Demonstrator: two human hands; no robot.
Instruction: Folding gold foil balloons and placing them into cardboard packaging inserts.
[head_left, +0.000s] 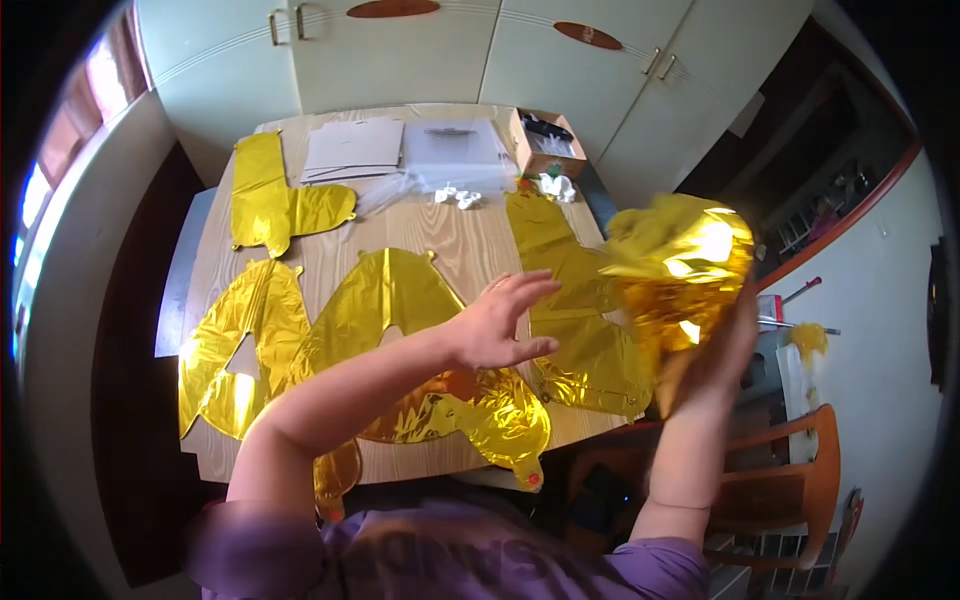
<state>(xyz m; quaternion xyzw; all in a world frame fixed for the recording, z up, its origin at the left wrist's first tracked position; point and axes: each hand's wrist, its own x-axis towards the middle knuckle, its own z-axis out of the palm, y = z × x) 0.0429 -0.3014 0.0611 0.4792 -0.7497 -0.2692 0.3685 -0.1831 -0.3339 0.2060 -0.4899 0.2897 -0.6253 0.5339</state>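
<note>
My right hand (735,345) is raised past the table's right edge, its fingers partly hidden behind the crumpled gold foil balloon (690,265) it grips. My left hand (500,325) hovers over the table with fingers spread and nothing in them. Beneath and beside it, flat gold foil balloons cover the wood: a broad one (570,290) to its right, an arched one (380,285) to its left, and a creased one (505,415) near the front edge. At the left lies an A-shaped balloon (270,315). An L-shaped balloon (262,205) rests at the far left.
Along the back of the table (455,240) are grey card sheets (352,148), clear plastic bags (455,150), crumpled white scraps (458,197) and a cardboard box (548,145) with items inside. A wooden chair (790,480) stands at the right. Pale cabinets (390,60) close off the far side.
</note>
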